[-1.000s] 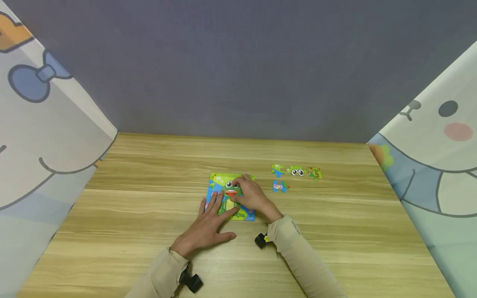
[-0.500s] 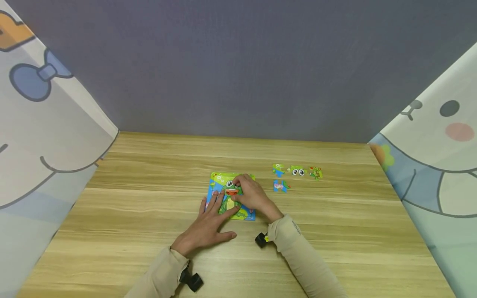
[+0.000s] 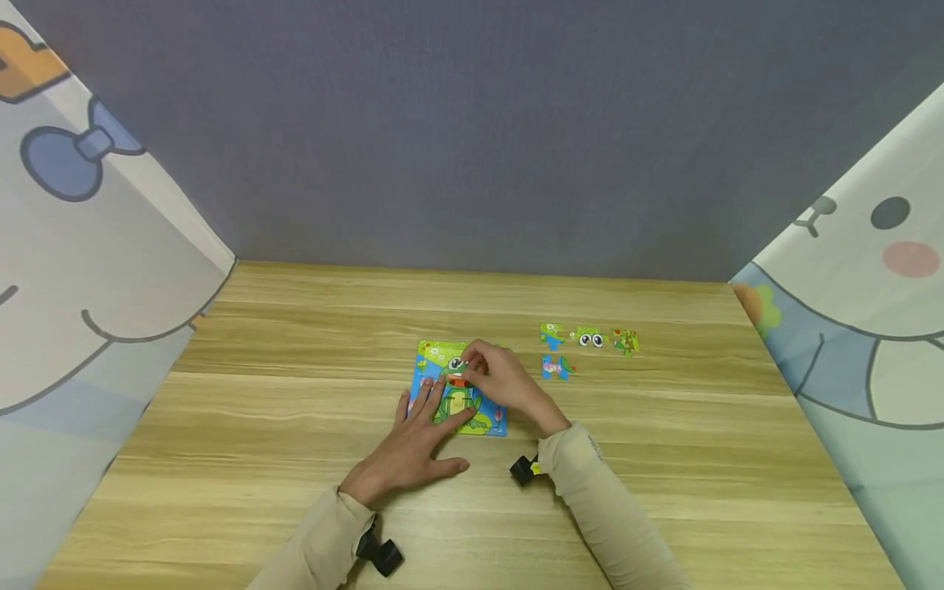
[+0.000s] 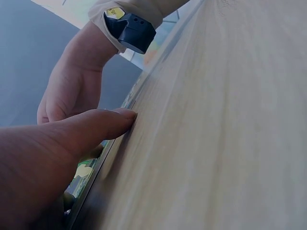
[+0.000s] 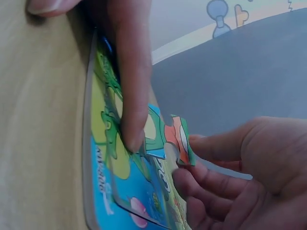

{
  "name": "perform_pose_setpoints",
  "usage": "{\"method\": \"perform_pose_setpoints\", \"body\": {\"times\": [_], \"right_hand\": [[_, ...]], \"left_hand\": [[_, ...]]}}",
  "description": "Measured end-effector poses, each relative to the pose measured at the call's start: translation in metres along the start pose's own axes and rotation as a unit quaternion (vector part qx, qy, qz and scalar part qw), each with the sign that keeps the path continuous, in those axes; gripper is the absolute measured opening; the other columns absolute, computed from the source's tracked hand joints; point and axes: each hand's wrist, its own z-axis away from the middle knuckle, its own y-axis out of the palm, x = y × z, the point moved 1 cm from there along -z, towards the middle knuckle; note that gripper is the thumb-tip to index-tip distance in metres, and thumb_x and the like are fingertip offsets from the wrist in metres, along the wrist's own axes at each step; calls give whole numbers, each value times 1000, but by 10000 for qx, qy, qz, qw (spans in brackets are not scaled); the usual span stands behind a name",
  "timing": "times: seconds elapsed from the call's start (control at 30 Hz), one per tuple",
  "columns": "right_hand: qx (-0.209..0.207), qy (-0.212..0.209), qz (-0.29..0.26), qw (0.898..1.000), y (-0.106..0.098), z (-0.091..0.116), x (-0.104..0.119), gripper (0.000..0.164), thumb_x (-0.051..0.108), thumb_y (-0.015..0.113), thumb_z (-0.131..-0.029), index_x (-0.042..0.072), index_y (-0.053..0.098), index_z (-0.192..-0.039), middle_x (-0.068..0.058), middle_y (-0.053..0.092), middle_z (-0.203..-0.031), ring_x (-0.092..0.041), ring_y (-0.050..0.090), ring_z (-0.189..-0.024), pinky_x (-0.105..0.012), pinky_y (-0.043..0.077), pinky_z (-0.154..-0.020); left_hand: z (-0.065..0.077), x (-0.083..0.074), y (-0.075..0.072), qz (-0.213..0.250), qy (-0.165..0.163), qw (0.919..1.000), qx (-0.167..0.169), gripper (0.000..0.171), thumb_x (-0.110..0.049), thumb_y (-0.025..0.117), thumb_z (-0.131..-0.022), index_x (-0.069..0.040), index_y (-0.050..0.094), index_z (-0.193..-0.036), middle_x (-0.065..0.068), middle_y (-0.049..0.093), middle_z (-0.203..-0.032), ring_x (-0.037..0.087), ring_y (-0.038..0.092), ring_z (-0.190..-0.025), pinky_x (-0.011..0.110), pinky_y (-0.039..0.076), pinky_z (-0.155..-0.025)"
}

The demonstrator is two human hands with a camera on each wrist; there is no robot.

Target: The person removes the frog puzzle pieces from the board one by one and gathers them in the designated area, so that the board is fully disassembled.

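Observation:
A frog jigsaw puzzle [image 3: 497,422] in a flat tray lies mid-table. My left hand [image 3: 413,455] rests on its lower left part, fingers spread; in the right wrist view one left finger [image 5: 134,91] presses on the picture. My right hand [image 3: 509,381] is over the puzzle's right side. Between its thumb and fingers it pinches a red, white and green puzzle piece [image 5: 183,140], tilted up from the board in the right wrist view. In the left wrist view the left thumb [image 4: 103,125] lies near the tray's edge, with the right hand [image 4: 72,88] beyond.
Several loose puzzle pieces lie right of the tray: a blue-green one [image 3: 551,336], one with eyes [image 3: 590,338], one with red spots [image 3: 626,342], and a blue-pink one [image 3: 556,368]. A grey partition [image 3: 479,147] stands behind the wooden table [image 3: 258,393].
My right hand has risen slightly and shifted a little right, and more of the puzzle's lower right shows. The left hand stays in place.

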Motion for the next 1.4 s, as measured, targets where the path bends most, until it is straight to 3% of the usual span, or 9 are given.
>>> {"method": "perform_pose_setpoints", "body": {"times": [0.33, 0.6, 0.9, 1.1, 1.4], "right_hand": [[-91, 67, -517, 9986, -5, -1, -1, 16, 6, 65, -96, 5, 67, -111, -9, 72, -95, -14, 66, -81, -27, 55, -76], [-289, 238, -792, 9962, -15, -1, -4, 19, 7, 65, -96, 5, 69, -114, -12, 74, -101, -18, 68, -85, -29, 57, -76], [-367, 78, -998, 9943, -38, 8, -18, 22, 4, 63, -97, -2, 70, -117, -20, 73, -105, -21, 69, -87, -26, 56, -75], [-518, 317, -852, 9945, -59, 19, -36, 22, 5, 62, -97, -2, 69, -117, -20, 73, -106, -18, 69, -84, -22, 55, -72], [-676, 610, -963, 9912, -88, 38, -62, 25, 7, 60, -99, -4, 67, -121, -24, 71, -108, -20, 69, -84, -30, 57, -73]], "left_hand": [[-1, 0, -1, -3, 26, 10000, -6, 70, -53, 66, -91, -28, 43, -152, 22, -1, -169, 44, -4, -157, 72, 3, -120], [1, 0, -2, 89, -39, 10000, -7, 70, -51, 67, -91, -27, 44, -152, 22, -1, -169, 44, -5, -157, 72, 1, -120], [1, -1, 0, 117, -86, 9999, 14, 69, -51, 67, -91, -29, 44, -152, 21, 1, -169, 43, -6, -157, 71, 1, -121], [1, -2, 0, 122, -58, 9999, -46, 69, -50, 68, -90, -28, 45, -151, 22, 2, -169, 43, -4, -157, 71, 1, -121], [1, -1, 2, 78, -23, 10000, -52, 69, -51, 67, -91, -29, 44, -152, 21, 1, -169, 43, -5, -157, 71, 1, -121]]}}
